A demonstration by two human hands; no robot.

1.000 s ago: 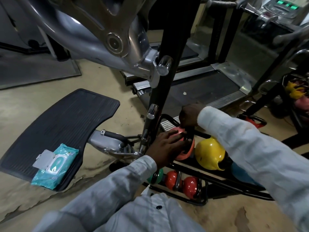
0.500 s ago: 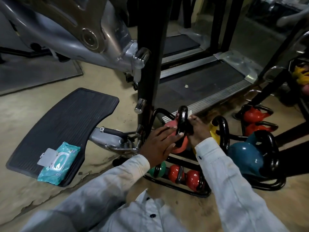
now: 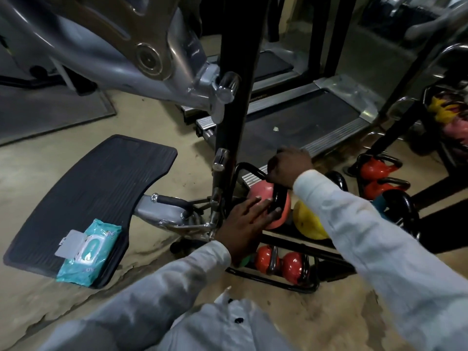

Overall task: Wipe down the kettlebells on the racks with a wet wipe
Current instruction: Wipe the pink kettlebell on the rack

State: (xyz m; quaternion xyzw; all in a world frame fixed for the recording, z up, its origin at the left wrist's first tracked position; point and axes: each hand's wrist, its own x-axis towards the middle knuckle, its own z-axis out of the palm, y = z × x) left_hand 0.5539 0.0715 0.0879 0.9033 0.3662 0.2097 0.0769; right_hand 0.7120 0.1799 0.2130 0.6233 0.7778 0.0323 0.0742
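A pink kettlebell (image 3: 259, 192) with a black handle (image 3: 278, 200) stands on the upper shelf of a low black rack (image 3: 278, 283). My right hand (image 3: 288, 168) grips the top of that handle. My left hand (image 3: 249, 220) lies flat against the pink bell's near side with straight fingers, and a fingertip touches the handle. No wipe shows in either hand. A yellow kettlebell (image 3: 307, 224) sits next to the pink one, and a teal one (image 3: 378, 203) peeks out behind my right sleeve. Two small red kettlebells (image 3: 292, 264) sit on the lower shelf.
A teal wet-wipe pack (image 3: 88, 252) with its flap open lies on a black footplate (image 3: 88, 188) at the left. A black upright post (image 3: 235, 117) and silver machine arm stand just left of the rack. More red kettlebells (image 3: 374, 169) and a treadmill (image 3: 316, 117) are behind.
My right hand has slid from the side of the handle up to its top. My left hand stays pressed on the pink bell.
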